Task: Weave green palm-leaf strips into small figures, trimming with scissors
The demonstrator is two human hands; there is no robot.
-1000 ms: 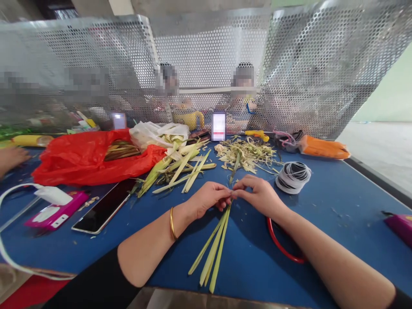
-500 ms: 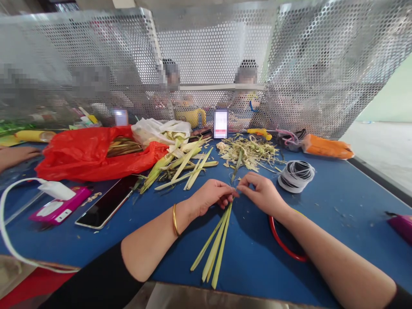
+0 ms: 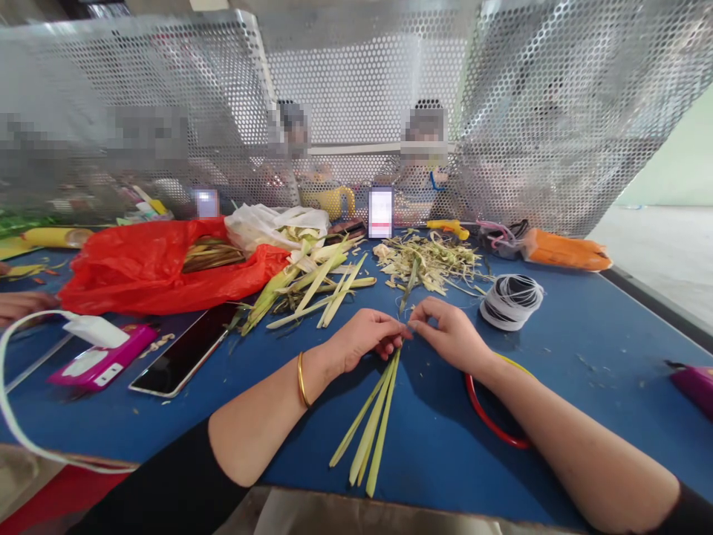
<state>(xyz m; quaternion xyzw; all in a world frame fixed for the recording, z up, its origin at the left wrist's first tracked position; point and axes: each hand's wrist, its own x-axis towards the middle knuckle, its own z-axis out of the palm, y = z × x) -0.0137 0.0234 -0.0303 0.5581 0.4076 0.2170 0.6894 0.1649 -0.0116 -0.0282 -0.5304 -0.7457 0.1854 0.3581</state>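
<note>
My left hand [image 3: 374, 336], with a gold bangle at the wrist, is closed in a pinch on the top end of a small bundle of pale green leaf strips [image 3: 368, 435]. The strips fan out toward the table's front edge. Close beside it, my right hand [image 3: 443, 327] pinches thumb against forefinger, fingertips almost touching the left ones. A fine thread shows just above the fingertips and appears to run into the right pinch; its end is hidden. The spool of white thread [image 3: 511, 302] stands right of my right hand. A red and yellow ring [image 3: 490, 416] lies under my right forearm.
On the blue table [image 3: 445, 475] are a red plastic bag [image 3: 134, 267], loose leaf strips [image 3: 320, 290], a scrap heap [image 3: 431, 260], a phone [image 3: 181, 357], and a purple power bank [image 3: 105, 360] with white cable. A perforated metal screen [image 3: 362, 82] stands behind. Another person's hand [image 3: 25, 305] is at far left.
The other person's hand at far left has moved down toward the table's front, showing yellow scraps behind it. Both my hands stay nearly in place, still pinching.
</note>
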